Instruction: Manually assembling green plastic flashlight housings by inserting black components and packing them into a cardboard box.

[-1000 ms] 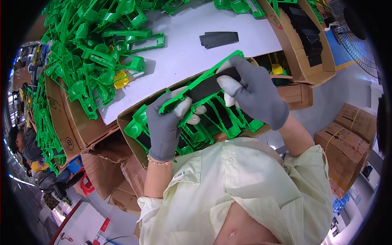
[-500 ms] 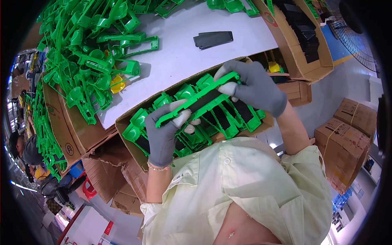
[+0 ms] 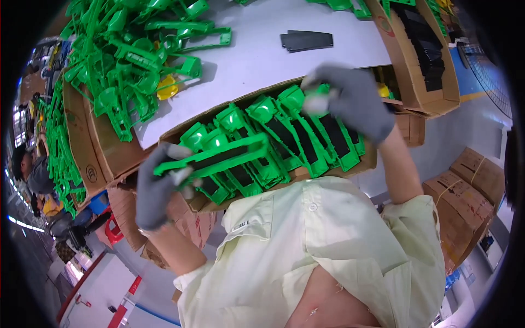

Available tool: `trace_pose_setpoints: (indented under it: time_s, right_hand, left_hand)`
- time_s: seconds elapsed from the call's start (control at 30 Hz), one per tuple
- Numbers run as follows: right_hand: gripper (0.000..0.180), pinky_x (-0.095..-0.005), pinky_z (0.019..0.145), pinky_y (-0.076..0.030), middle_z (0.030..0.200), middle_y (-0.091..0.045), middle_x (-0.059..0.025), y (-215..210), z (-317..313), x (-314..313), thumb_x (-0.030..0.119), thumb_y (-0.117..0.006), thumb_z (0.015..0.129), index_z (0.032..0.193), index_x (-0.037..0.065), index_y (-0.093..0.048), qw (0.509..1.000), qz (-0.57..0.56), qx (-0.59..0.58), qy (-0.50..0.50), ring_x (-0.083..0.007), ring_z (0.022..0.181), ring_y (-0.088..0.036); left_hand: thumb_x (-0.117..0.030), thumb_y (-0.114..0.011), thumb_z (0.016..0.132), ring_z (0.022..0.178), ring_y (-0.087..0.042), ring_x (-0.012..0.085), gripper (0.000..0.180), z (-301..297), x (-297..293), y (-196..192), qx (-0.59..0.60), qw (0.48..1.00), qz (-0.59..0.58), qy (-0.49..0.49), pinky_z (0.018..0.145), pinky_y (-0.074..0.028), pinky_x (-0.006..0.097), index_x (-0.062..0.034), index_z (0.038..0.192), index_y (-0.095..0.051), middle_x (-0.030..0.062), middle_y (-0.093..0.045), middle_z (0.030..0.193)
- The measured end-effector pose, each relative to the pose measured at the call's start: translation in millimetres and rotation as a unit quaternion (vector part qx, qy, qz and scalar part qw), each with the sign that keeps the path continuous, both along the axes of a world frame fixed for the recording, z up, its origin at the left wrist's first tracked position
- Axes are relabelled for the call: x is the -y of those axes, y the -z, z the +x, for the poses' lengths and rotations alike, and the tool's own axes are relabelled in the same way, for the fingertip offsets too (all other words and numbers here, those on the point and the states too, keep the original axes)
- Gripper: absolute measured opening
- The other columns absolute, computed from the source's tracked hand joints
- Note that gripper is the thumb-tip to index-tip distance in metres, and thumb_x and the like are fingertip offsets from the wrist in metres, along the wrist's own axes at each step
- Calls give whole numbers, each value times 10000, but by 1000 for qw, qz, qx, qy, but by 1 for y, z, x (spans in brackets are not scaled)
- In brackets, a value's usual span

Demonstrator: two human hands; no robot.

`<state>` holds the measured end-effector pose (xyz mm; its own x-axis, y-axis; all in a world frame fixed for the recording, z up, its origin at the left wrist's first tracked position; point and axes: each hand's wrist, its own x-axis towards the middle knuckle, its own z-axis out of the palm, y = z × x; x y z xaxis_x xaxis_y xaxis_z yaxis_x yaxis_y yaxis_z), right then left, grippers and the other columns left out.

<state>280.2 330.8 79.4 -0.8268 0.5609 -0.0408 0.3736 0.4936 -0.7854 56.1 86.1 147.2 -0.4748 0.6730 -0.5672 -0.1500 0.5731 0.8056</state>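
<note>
A green plastic part with a black strip set into it point(image 3: 219, 156) is pinched at its left end in my gloved left hand point(image 3: 158, 183). It is held tilted above an open cardboard box point(image 3: 208, 112). Several similar green parts with black strips point(image 3: 281, 134) stand in rows inside that box. My gloved right hand point(image 3: 353, 101), smeared by motion, hovers over the box's far right side, away from the held part. Its fingers are bent beside a green piece, and whether they touch it is unclear.
A big heap of green parts point(image 3: 126, 60) with a yellow piece point(image 3: 167, 87) covers the table's left. Two dark flat strips point(image 3: 306, 41) lie on the white tabletop point(image 3: 251, 60). A carton of black strips point(image 3: 424, 49) is at far right, stacked cartons point(image 3: 459, 205) lower right. Another person point(image 3: 33, 169) is at far left.
My right hand has let go of the held part's right end and lifted off it. My left hand has drawn the part left and down, uncovering more of the box.
</note>
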Motion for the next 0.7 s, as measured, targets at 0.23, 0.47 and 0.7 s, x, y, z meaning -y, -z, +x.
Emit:
trace_pose_setpoints:
  time_s: [0.23, 0.47, 0.7]
  right_hand:
    - [367, -351, 672, -498, 1016, -581, -31, 49, -44, -74, 269, -681, 763, 1096, 148, -585, 963, 266, 19, -50, -247, 779, -623]
    - [350, -380, 671, -494, 987, -566, -46, 57, -55, -83, 230, -687, 718, 1021, 124, -546, 958, 260, 91, -76, -294, 806, -613]
    - [364, -339, 656, -488, 896, -599, -83, 35, -55, -82, 206, -704, 737, 1018, 95, -501, 968, 226, 109, -29, -257, 767, -616]
  left_hand:
    - [-76, -692, 746, 569, -544, 75, 205, -25, -43, 4, -86, 960, -125, 235, 478, -411, 231, -41, 925, -598, 13, -599, 714]
    - [-151, -761, 638, 813, -636, 319, 477, -1, -52, 42, -521, 827, -42, 210, 647, -500, 396, -121, 1071, -563, 105, -621, 998]
    - [-22, -660, 695, 1012, -568, 286, 679, -166, -21, 33, -796, 590, -92, 97, 795, -503, 394, -213, 1310, -446, 69, -593, 1128]
